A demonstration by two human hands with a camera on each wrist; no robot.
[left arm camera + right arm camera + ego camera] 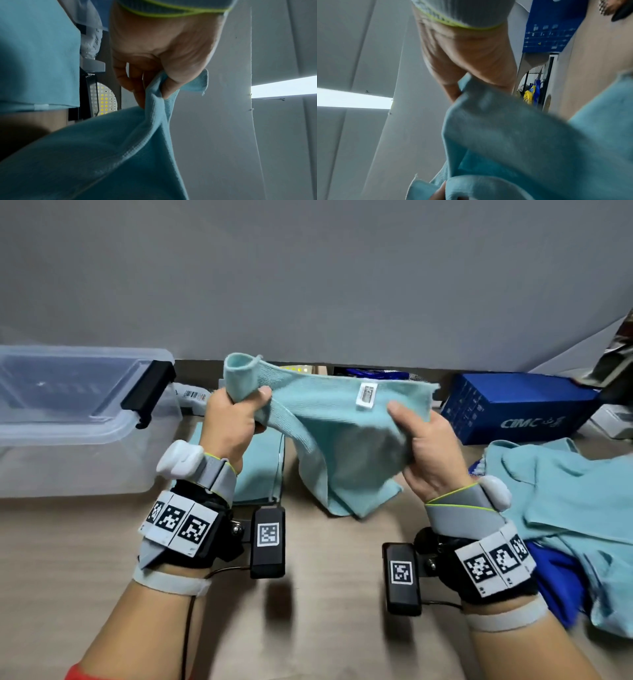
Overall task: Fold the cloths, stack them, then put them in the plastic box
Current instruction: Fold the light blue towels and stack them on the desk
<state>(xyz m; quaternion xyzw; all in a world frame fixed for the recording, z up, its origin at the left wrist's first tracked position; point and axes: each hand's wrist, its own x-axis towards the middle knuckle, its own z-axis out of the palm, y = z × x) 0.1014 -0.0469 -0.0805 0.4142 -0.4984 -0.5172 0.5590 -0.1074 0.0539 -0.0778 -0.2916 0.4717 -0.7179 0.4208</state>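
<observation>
A light teal cloth hangs in the air above the wooden table, held up by both hands. The left hand clenches one upper corner in a fist, thumb pressed over the bunched fabric; the left wrist view shows fingers and thumb pinching it tight. The right hand grasps the cloth further along its top edge, thumb on the near face, fingers behind it. A white label sits near that top edge.

Just behind the left hand, a folded cloth lies flat on the table, and left of that stands the clear plastic box. To the right of the held cloth lies a heap of unfolded cloths.

The cloth looks soft, limp and very light; it sags between the grips and will not keep a shape unaided. It seems safest taken by its corners and hemmed edges, stretched taut, then laid flat to crease.
</observation>
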